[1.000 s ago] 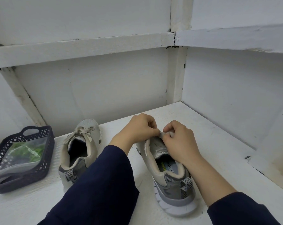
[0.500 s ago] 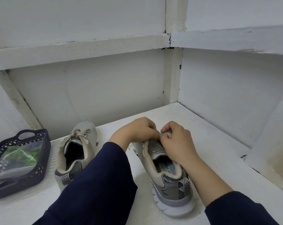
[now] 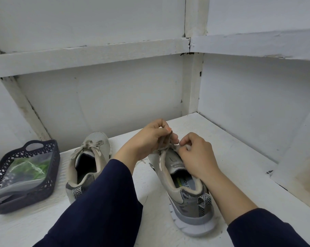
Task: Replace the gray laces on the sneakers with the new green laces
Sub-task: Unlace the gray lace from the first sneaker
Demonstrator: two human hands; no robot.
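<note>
Two gray sneakers stand on the white shelf (image 3: 239, 157), toes pointing away from me. On the right sneaker (image 3: 184, 198), my left hand (image 3: 149, 139) pinches the gray lace (image 3: 165, 142) and holds it raised above the tongue. Beside it, my right hand (image 3: 197, 154) pinches the lace at the top of the tongue. The left sneaker (image 3: 86, 163) stands apart with its gray lace tied in a bow. A clear bag of green laces (image 3: 26, 170) lies in the dark basket (image 3: 51, 177) at the left.
White walls close the shelf at the back and right, meeting in a corner post (image 3: 193, 82). A raised step (image 3: 296, 168) runs along the right side. My dark sleeves cross the front of the shelf.
My left hand has lifted up and away from the tongue, drawing the gray lace out of the knot. My right hand stays pinching at the tongue. The view shifted slightly.
</note>
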